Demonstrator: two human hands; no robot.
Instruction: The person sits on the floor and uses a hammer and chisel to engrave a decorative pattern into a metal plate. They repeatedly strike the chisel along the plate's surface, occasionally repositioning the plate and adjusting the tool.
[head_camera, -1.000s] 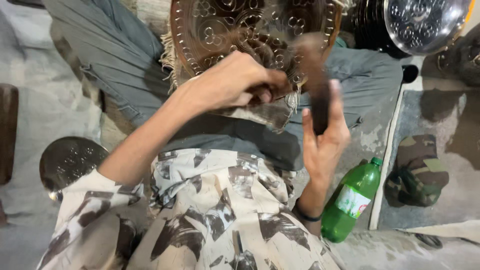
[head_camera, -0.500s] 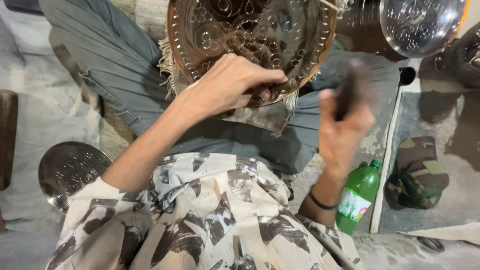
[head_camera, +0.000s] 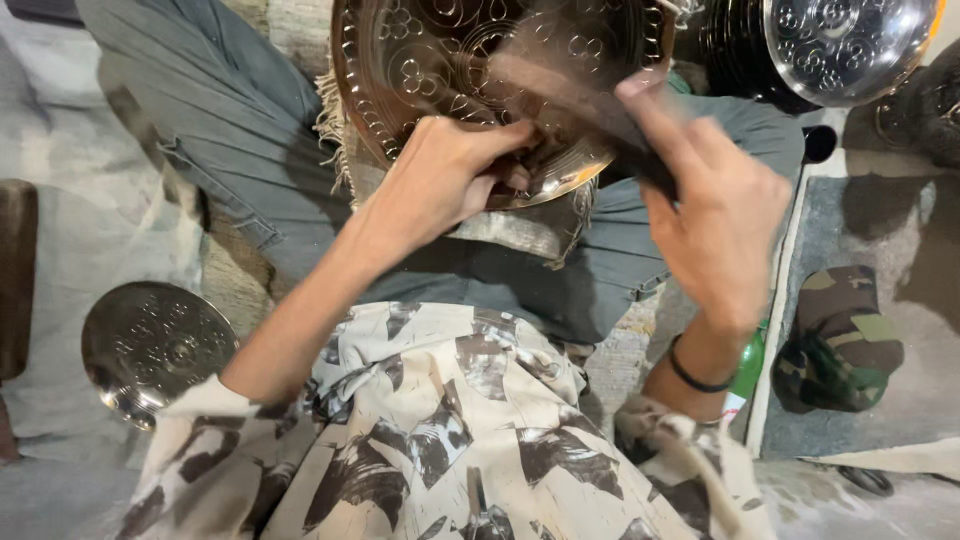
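Plate: embossed copper plate (head_camera: 430, 60) sits tilted on the lap, on grey trousers and a fringed cloth (head_camera: 530, 235), its lower rim towards the body.
Left hand: left hand (head_camera: 450, 175) is curled tight at that lower rim, pinching something small I cannot make out.
Right hand: right hand (head_camera: 715, 210) is wrapped around a dark tool (head_camera: 575, 95), blurred, over the plate's right side.
Risk: a stroke landing off line would likely catch the left fingers, so close under the tool.
Risk two: the plate looks unclamped; it may skid off the lap.
Around: silver plate (head_camera: 150, 345) on the floor at left, green bottle (head_camera: 745, 365) by the right wrist.
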